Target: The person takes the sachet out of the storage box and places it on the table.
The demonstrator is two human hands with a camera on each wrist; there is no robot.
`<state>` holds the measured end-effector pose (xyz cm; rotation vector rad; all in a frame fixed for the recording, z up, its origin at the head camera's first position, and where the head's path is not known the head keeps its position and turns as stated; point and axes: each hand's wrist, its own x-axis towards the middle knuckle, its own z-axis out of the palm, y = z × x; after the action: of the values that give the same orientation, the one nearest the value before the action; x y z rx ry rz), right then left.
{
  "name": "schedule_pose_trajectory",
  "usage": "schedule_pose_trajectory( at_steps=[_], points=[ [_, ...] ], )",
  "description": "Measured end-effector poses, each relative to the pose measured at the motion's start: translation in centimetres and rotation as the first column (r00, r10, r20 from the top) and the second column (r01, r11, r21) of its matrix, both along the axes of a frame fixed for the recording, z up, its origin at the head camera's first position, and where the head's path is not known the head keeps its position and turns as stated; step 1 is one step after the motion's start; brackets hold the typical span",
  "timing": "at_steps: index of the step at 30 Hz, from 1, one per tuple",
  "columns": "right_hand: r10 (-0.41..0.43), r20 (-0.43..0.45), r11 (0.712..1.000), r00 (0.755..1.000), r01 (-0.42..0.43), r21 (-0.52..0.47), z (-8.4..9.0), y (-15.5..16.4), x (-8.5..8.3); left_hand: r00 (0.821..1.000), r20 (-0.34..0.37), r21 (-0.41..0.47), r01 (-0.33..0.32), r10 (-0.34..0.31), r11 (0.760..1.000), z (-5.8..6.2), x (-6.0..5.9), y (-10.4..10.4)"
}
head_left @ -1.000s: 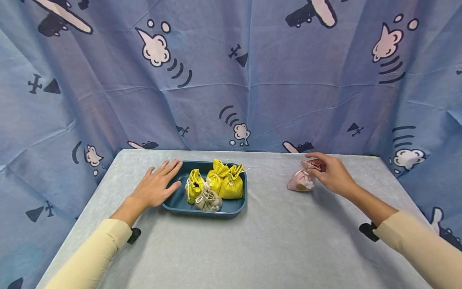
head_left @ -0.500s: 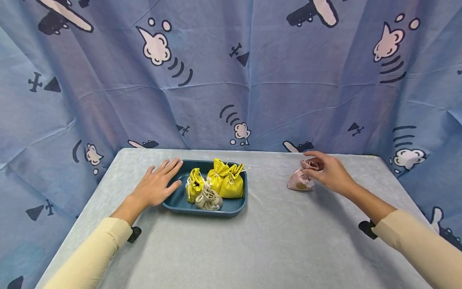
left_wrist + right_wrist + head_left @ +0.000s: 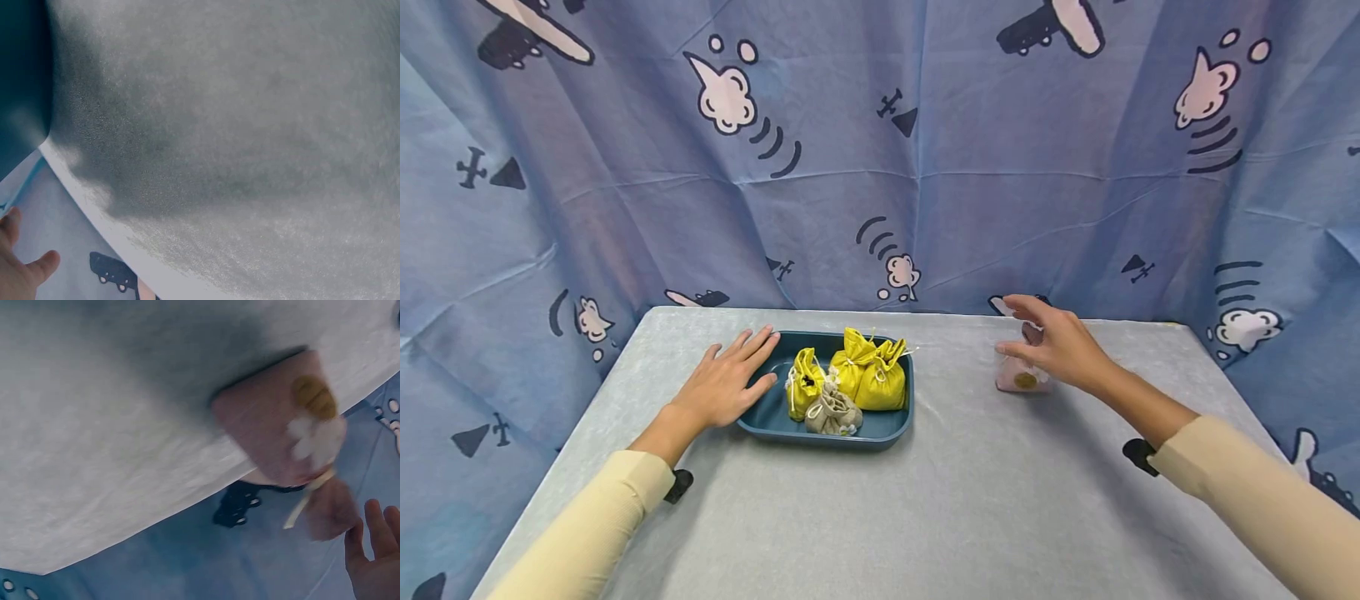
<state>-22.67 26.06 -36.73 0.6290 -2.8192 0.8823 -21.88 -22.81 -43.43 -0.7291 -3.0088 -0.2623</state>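
Head view: right hand (image 3: 1060, 343) has shifted left, fingers spread loose beside the pink pouch (image 3: 1011, 379) near the far edge of the counter (image 3: 962, 508); left hand (image 3: 721, 387), fingers straight, still touches the tray (image 3: 820, 442)

a blue airplane-print curtain (image 3: 820, 108) hangs behind the pale table (image 3: 962, 517).
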Motion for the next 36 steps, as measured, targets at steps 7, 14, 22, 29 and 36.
schedule_pose_trajectory(
  at_steps=[7,14,22,29,36],
  points=[
    [0.047,0.043,0.999,0.998,-0.047,-0.005,0.1,-3.2,-0.1,1.000,0.006,0.004,0.000,0.000,1.000,-0.1,0.0,-0.1],
    [0.138,0.083,0.989,0.987,-0.132,-0.067,-0.1,-6.2,0.2,1.000,0.006,0.003,-0.001,0.001,1.000,0.0,-0.1,0.0],
    [0.210,0.119,0.972,0.970,-0.195,-0.127,-0.3,-8.9,0.5,1.000,0.009,0.001,-0.002,0.002,1.000,0.0,-0.1,-0.1],
    [0.251,0.134,0.966,0.959,-0.239,-0.104,-0.5,-11.4,0.7,1.000,0.004,0.012,-0.004,0.004,1.000,-0.1,0.0,-0.2],
    [0.306,0.124,0.951,0.944,-0.297,-0.091,-1.1,-13.0,1.1,1.000,-0.009,0.009,0.004,-0.004,1.000,0.0,0.0,-0.1]
  ],
)
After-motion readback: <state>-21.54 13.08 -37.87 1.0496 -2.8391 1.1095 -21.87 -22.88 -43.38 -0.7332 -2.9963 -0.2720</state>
